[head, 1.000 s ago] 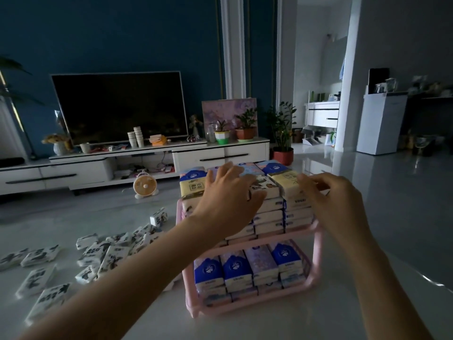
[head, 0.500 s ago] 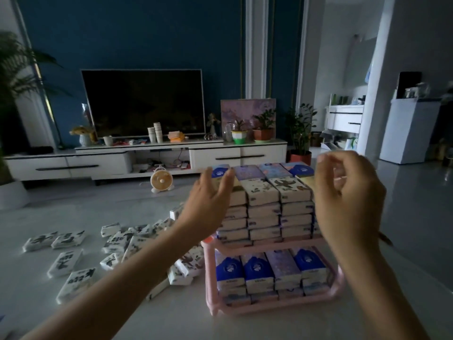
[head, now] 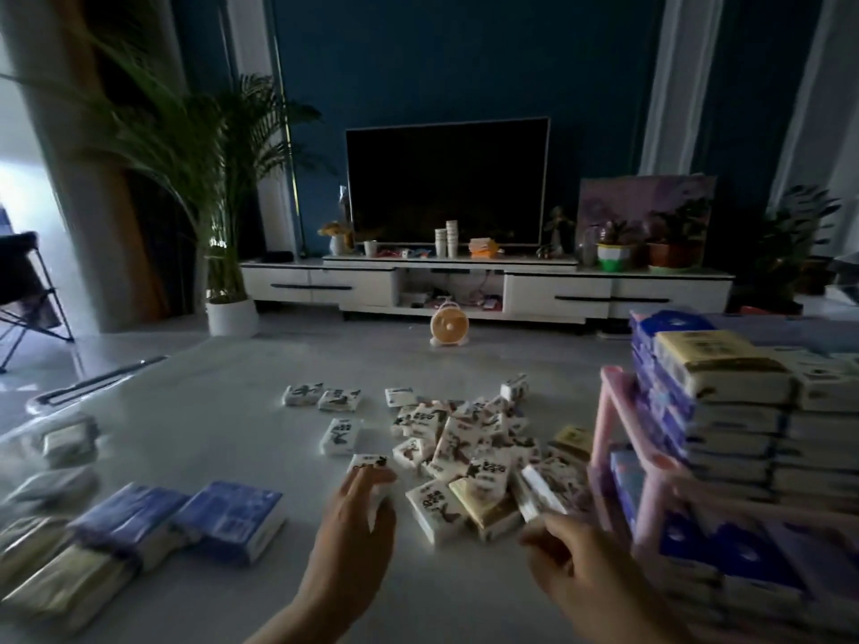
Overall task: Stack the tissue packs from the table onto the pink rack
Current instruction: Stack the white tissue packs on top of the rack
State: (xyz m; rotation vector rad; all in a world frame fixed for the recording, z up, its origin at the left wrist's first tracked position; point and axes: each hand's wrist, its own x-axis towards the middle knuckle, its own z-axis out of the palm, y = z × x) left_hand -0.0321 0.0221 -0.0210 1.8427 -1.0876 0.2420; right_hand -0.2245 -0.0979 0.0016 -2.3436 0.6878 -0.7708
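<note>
Here, the left hand [head: 351, 534] reaches to 12 o'clock and grips a small white pack [head: 368, 463], fingers curled over its top and thumb beneath. The right hand [head: 588, 567] pinches the near end of a blurred white pack [head: 544, 492] between thumb and fingertips. Both packs sit at the 6 o'clock edge of the loose pile of tissue packs [head: 465, 439], which lies spread over the pale table [head: 209, 434]. At 3 o'clock of the pile, just beside it, stands the pink rack [head: 618, 402]. Its upper shelf carries stacked packs [head: 725, 364] several layers high, and more blue packs [head: 688, 541] fill the lower shelf. At 9 o'clock of the left hand lie larger blue packs [head: 232, 515]. Far off at 12 o'clock, a small round fan [head: 448, 326] sits on the floor below a dark television [head: 446, 183].
</note>
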